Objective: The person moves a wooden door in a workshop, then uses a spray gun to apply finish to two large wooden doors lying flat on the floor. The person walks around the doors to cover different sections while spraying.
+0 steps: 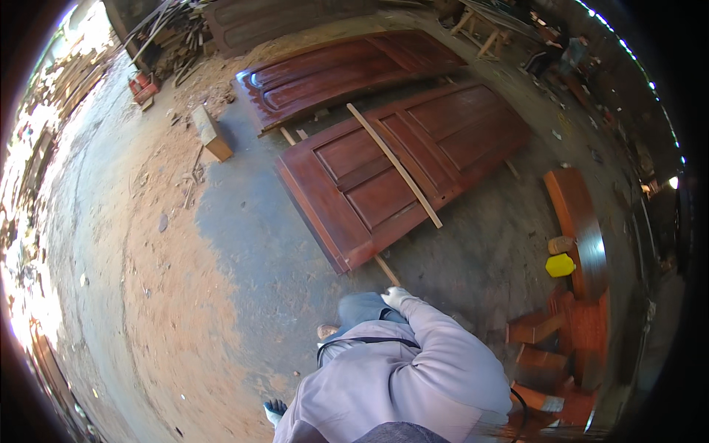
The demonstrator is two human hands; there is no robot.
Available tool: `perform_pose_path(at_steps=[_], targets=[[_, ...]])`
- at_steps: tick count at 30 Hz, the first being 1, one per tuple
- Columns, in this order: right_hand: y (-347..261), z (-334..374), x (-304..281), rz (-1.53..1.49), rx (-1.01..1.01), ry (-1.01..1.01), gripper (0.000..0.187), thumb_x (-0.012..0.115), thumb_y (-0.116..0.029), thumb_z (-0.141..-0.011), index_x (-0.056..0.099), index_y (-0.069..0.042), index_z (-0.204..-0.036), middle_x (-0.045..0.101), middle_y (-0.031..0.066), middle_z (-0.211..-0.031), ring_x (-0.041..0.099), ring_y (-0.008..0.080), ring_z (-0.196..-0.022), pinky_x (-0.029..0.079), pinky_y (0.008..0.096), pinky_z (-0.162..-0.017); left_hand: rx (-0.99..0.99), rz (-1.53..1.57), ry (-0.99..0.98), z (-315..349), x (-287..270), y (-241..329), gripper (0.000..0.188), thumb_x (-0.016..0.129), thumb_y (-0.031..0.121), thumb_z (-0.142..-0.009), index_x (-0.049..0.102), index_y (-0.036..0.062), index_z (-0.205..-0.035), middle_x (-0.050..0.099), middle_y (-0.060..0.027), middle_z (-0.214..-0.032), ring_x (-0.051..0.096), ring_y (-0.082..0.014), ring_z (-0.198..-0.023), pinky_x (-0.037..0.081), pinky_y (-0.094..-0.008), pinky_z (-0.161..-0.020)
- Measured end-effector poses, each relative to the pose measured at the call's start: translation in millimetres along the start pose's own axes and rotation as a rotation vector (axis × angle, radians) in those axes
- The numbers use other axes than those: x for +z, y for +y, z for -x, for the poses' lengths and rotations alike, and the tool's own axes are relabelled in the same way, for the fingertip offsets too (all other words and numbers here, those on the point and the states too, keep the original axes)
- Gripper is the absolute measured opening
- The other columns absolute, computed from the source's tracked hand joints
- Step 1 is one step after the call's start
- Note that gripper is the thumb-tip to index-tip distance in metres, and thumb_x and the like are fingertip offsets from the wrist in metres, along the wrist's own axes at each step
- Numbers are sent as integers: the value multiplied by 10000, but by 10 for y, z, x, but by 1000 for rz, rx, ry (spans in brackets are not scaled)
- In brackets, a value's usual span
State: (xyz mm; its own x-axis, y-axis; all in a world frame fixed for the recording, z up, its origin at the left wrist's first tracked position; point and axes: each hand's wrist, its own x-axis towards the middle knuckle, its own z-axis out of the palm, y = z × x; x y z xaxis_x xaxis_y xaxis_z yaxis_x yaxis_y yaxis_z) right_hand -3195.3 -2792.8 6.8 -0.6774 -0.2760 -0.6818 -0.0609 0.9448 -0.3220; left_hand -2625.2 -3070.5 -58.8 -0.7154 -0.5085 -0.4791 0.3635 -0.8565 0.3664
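Observation:
My right hand (396, 297), in a whitish glove, is beside my thigh, close to the near end of a wooden strip (387, 271) that sticks out from under a door. I cannot make out whether it touches the strip or how its fingers are set. Low at my left side hangs my left hand (275, 410), its glove pale with dark fingers; the fingers look apart with nothing visible in them. Ahead lies a reddish-brown panelled door (354, 166), raised on strips. Across its face rests a long pale wooden strip (399, 168).
Beyond is a second, glossy door (332, 70). A wooden block (212, 134) stands on the floor at left. To the right are a long varnished board (580, 221), a yellow container (560, 266) and several stacked wood pieces (543, 358). A person (572, 55) is at the far right.

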Motion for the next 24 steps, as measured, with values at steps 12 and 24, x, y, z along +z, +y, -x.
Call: perform_pose_path(at_steps=[12,24], targets=[[-544,-613,271,-59,396,-49,553,536,-448,-844,578,-55,-1229,612,175,-1187,593,321,-1091,466,399,-917,-226,-1685,332,-1963,445,592,193,591,262,-835,557,94,-746,570,-89,-720,535,-267,-683,420,-395,-626],[-2822,-2763,-325,100,-54,-198,321,559,-350,-805,667,-90,-962,658,174,-1021,602,367,-1016,474,439,-848,-228,-865,637,-4878,1893,2089,281,608,326,-883,592,133,-1086,662,-40,-885,635,-192,-741,497,-345,-640]])
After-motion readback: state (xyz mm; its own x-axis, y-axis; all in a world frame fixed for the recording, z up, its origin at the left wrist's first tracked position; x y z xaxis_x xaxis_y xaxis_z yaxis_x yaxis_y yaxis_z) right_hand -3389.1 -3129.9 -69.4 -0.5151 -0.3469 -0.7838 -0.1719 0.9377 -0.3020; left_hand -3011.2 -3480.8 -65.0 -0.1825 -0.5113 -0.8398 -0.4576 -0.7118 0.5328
